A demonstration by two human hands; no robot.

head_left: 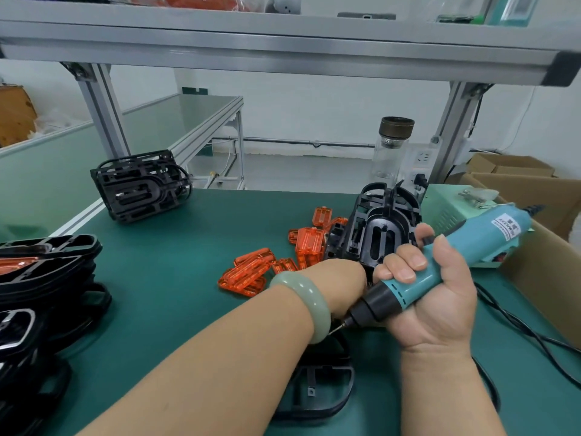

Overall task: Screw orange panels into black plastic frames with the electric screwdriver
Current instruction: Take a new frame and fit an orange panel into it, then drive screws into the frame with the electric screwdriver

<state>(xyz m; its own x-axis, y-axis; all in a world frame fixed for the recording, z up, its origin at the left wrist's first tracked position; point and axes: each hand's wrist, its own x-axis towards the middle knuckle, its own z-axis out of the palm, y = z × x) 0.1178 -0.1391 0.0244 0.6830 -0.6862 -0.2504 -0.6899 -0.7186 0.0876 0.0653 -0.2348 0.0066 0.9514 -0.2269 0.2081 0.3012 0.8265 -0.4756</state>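
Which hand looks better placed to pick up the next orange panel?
Probably the left. The right hand grips the electric screwdriver, so it is busy. The left hand lies just beside the loose orange panels, though its fingers are hidden, so I cannot tell if it is free.

One white label (507, 227) is showing on the teal body of the electric screwdriver (465, 247), towards its far right end, beyond the right hand (440, 294) that is gripping the tool. The label is carrying a line of dark capital letters, what is looking like two larger characters above it, and finer lines of print below. All of it is blurring too much to be read with certainty. A small red patch (500, 257) on the pale green box (446, 202) behind the tool is likewise proving illegible. No wording, brand or number is reading clearly.
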